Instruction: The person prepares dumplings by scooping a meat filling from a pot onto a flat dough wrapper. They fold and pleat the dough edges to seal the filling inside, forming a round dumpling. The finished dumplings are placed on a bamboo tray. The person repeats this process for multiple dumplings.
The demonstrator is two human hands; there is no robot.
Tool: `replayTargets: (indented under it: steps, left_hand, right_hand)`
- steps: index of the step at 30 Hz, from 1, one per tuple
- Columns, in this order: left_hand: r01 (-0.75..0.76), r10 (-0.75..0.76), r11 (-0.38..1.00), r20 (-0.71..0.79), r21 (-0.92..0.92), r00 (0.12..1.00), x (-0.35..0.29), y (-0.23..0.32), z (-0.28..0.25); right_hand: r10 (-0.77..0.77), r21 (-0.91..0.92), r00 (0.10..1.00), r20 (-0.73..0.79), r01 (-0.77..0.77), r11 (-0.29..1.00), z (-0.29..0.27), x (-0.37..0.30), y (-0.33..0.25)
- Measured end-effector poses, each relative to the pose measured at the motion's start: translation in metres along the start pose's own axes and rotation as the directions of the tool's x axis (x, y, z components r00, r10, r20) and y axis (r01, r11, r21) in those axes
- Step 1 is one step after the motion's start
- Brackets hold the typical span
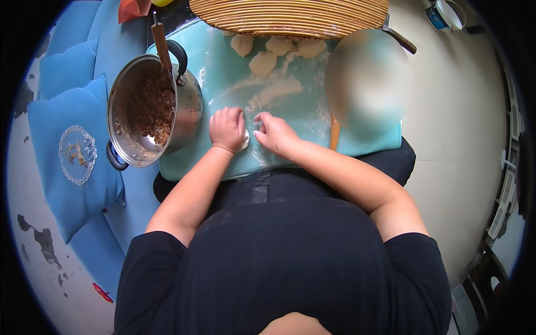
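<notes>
My left hand [225, 127] is closed around a small white piece of dough [245, 139], whose edge shows beside the palm near the mat's front. Just to its right is my right hand [276, 133], bent, with a gap between thumb and index finger. White flour or dough marks its thumb tip, and I see nothing held in it. Both hands are over a floury turquoise mat [223, 159]. Farther back lie several pale dough pieces [263, 63]. Left of my hands, a steel pot [190, 106] holds brown minced filling [156, 114] and a wooden-handled utensil [161, 44].
A slatted tray [290, 17] covers the far edge, with a dark handle [401, 41] protruding beside it. A wooden stick [335, 134] shows below a blurred patch at right. The blue sofa with cushions [72, 151] stands left; a white bucket [449, 15] is far right.
</notes>
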State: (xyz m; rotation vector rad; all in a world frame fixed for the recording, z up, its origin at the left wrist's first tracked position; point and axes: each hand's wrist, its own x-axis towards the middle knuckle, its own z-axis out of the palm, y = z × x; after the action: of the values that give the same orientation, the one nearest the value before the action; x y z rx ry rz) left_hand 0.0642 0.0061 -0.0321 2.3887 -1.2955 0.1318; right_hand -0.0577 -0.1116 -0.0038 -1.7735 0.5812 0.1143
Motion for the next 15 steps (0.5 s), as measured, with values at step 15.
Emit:
replayTargets:
  steps: [15]
  left_hand:
    - [0.267, -0.268, 0.825, 0.071, -0.498, 0.961, 0.022, -0.006, 0.03]
  right_hand:
    - [-0.027, -0.035, 0.991, -0.133, 0.023, 0.999, 0.018, 0.016, -0.007]
